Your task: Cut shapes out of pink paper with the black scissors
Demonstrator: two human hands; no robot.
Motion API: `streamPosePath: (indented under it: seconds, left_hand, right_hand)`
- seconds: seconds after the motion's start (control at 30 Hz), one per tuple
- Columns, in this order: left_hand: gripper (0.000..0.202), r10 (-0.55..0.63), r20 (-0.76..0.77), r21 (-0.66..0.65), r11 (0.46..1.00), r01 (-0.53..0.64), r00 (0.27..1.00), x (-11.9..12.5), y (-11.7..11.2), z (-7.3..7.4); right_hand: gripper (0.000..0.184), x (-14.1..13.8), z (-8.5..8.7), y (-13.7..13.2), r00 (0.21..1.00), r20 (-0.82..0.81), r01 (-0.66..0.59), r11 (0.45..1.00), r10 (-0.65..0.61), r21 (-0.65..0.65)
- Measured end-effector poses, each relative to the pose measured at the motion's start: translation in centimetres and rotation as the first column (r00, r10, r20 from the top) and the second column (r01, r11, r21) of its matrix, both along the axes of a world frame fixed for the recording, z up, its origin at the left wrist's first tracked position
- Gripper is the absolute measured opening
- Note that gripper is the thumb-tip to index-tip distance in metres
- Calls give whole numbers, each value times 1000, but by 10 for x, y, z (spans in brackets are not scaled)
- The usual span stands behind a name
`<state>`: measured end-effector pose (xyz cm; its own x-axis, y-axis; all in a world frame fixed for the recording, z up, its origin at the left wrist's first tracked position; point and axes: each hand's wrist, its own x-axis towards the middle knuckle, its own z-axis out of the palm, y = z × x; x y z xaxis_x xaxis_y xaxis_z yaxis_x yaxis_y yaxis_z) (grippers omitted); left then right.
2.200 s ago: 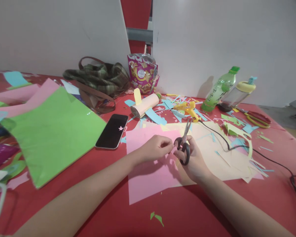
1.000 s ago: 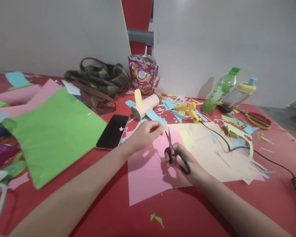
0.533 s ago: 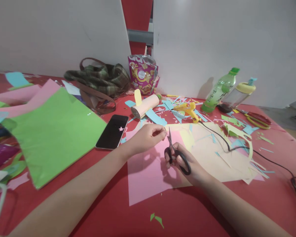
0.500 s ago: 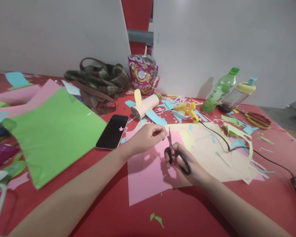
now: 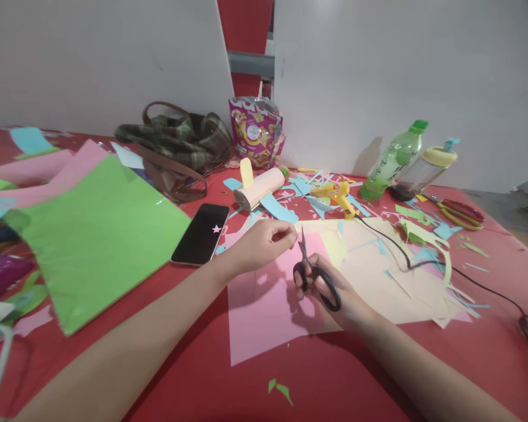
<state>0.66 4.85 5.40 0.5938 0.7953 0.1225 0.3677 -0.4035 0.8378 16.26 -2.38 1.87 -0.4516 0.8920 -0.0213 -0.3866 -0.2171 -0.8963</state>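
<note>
My right hand [image 5: 328, 287] is closed round the black handles of a pair of scissors [image 5: 305, 251], whose blades point up and are slightly parted. Just left of the blades, my left hand [image 5: 270, 241] pinches something at its fingertips; it is too small to make out clearly against the pink behind. Below both hands lies a pink paper sheet [image 5: 255, 328], partly over a cream sheet [image 5: 378, 293]. A small pink paper star [image 5: 216, 229] rests on a black phone [image 5: 198, 240] to the left of my left hand.
Green sheets [image 5: 97, 246] spread across the left. Behind my hands are a paper-covered tube [image 5: 264, 186], a yellow glue gun [image 5: 337, 196] with a black cord [image 5: 387, 243] and many paper scraps. A green bottle [image 5: 393, 161], a jar [image 5: 426, 170] and red-and-yellow-handled scissors [image 5: 462, 214] stand or lie right.
</note>
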Motion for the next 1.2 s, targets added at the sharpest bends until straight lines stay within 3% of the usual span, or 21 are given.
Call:
streamPosePath:
  seconds: [0.6,1.2]
  left_hand:
    - [23,-10,-16,6,1000,10,1000,-1,0,1]
    - [23,-24,-14,-41,999,24,1000,-3,0,5]
  right_hand:
    - [30,0,-1,-1,1000,17,12,1000,-11,-28]
    - [29,1,-4,-1,999,53,10,1000,-12,29]
